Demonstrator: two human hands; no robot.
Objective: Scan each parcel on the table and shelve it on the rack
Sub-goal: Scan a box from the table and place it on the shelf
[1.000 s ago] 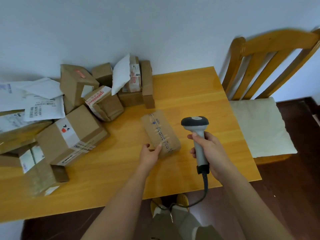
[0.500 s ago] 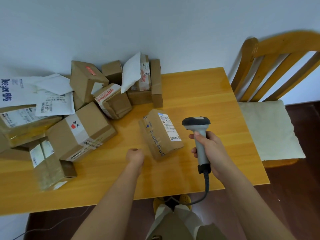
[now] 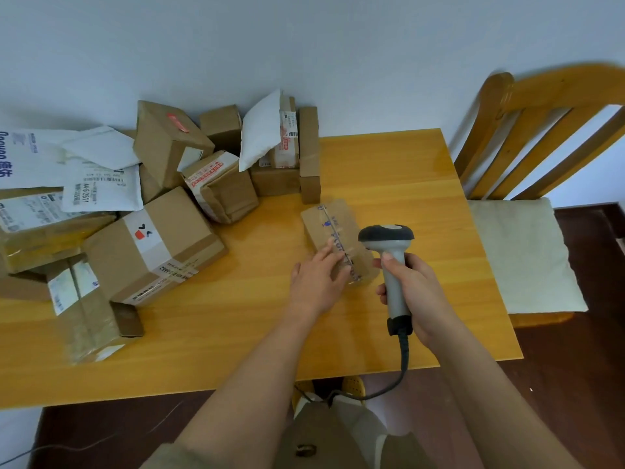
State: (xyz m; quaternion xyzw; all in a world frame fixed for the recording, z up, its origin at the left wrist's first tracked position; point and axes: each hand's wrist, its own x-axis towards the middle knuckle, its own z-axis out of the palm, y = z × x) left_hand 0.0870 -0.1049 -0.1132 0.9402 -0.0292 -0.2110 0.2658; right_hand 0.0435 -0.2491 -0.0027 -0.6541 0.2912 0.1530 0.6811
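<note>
A small brown parcel (image 3: 333,228) with clear tape and blue print lies on the wooden table (image 3: 399,170), taped side up. My left hand (image 3: 316,282) lies on the parcel's near end with its fingers straight. My right hand (image 3: 414,292) grips the handle of a grey corded barcode scanner (image 3: 389,252), upright just right of the parcel, its dark head above the parcel's right edge. The rack is not in view.
A pile of cardboard boxes (image 3: 152,245) and white mailer bags (image 3: 101,191) fills the table's left and back. A wooden chair (image 3: 527,137) with a cream cushion (image 3: 521,252) stands right of the table. The scanner's cable (image 3: 389,390) hangs over the front edge.
The parcel has turned over: its white label side showed half a second ago, now the taped side is up. My left hand came back from the table onto the parcel. The scanner barely moved.
</note>
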